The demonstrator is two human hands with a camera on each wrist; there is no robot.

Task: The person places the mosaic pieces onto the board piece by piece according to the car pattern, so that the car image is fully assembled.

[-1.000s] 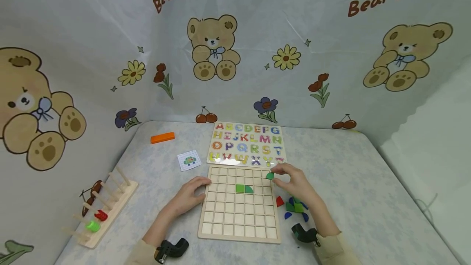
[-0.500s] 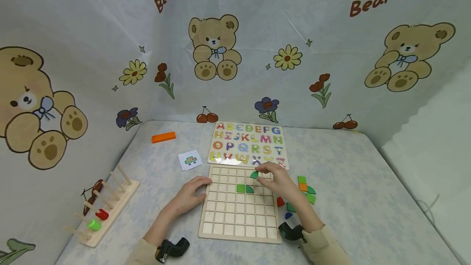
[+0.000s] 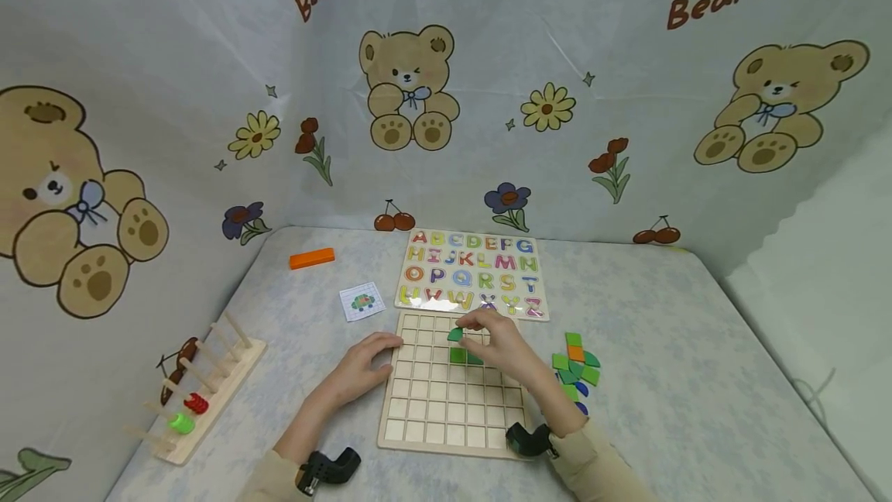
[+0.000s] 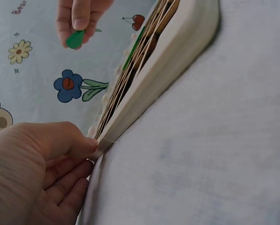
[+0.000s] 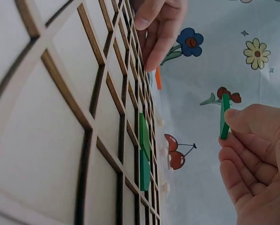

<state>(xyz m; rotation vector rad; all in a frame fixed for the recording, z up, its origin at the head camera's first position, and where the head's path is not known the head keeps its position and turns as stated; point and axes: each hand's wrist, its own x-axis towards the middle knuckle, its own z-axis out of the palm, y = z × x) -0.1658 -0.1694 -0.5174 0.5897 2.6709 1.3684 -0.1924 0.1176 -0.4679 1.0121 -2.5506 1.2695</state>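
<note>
A wooden grid board (image 3: 432,409) lies on the table in front of me. Two green tiles (image 3: 463,357) sit side by side in its cells; they also show in the right wrist view (image 5: 143,150). My right hand (image 3: 498,347) hovers over the board's upper middle and pinches a small green piece (image 3: 455,334) between thumb and fingers (image 5: 224,117) (image 4: 75,39). My left hand (image 3: 362,366) rests with relaxed fingers against the board's left edge (image 4: 102,140).
An alphabet puzzle board (image 3: 472,273) lies just beyond the grid. Loose green, orange and blue tiles (image 3: 577,366) are heaped right of the board. A small card (image 3: 361,302), an orange block (image 3: 311,258) and a peg rack (image 3: 195,393) stand to the left.
My right hand has carried the green piece leftward, from the board's upper right corner to its upper middle. The left hand has stayed put.
</note>
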